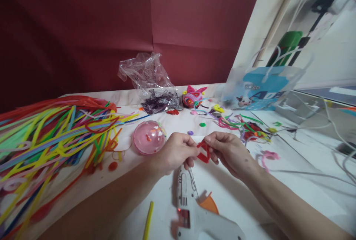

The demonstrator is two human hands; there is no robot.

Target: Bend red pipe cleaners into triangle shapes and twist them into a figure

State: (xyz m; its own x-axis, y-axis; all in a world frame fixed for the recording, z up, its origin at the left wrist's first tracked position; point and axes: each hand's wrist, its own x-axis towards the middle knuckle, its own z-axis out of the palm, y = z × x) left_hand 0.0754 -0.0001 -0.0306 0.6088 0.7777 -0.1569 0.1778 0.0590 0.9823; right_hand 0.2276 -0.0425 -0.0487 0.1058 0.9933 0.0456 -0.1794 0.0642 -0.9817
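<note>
Between both hands is a red pipe cleaner [205,157], bent into a small angular loop. My left hand [180,152] pinches its left side, and my right hand [224,150] pinches its upper right side with thumb and fingers. Just below the hands lies a white hot glue gun [185,195] with a small red light showing, its wire stand and orange trigger [209,203] beside it. A pink transparent bowl [139,144] holding small scraps stands left of my left hand. A short yellow pipe cleaner [148,220] lies left of the glue gun.
A large pile of colourful pipe cleaners [63,136] covers the left side. Behind are a clear plastic bag [147,71], a pink decorated head-like craft piece [193,97] and a blue-white carrier bag [258,88]. Pipe cleaner scraps [253,130] and white cables [333,129] lie to the right.
</note>
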